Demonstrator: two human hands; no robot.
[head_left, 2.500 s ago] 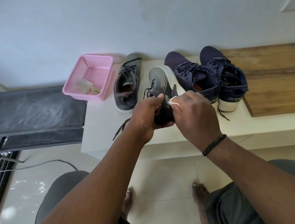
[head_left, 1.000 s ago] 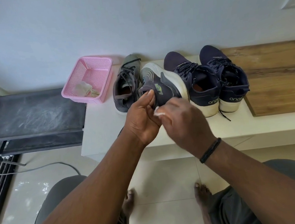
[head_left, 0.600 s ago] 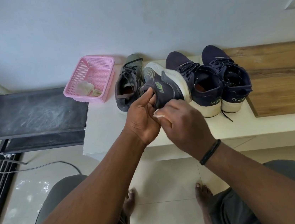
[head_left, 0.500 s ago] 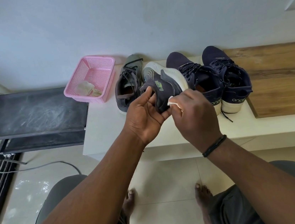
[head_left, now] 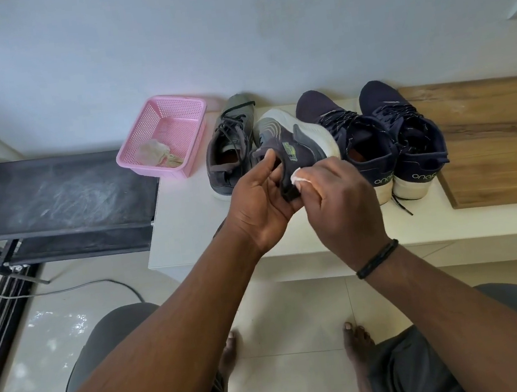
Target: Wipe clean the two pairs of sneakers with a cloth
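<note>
My left hand [head_left: 259, 200] grips a grey sneaker [head_left: 292, 138] by its heel collar and holds it tilted on its side above the white bench [head_left: 185, 224], white sole facing right. Against the sneaker's heel side my right hand [head_left: 337, 197] presses a small white cloth [head_left: 299, 178], pinched in its fingers. The matching grey sneaker [head_left: 229, 153] stands on the bench just left of it. A pair of navy sneakers [head_left: 354, 138] [head_left: 409, 138] stands to the right, heels toward me.
A pink plastic basket [head_left: 165, 135] holding a crumpled rag sits at the bench's left end. A dark dusty rack [head_left: 55, 198] adjoins on the left. A wooden board [head_left: 498, 140] covers the bench's right part. My knees and bare feet are below, on a tiled floor.
The grey sneaker has been turned from heel-down to lying on its side. My right hand with the cloth has shifted along the heel area in small rubbing strokes.
</note>
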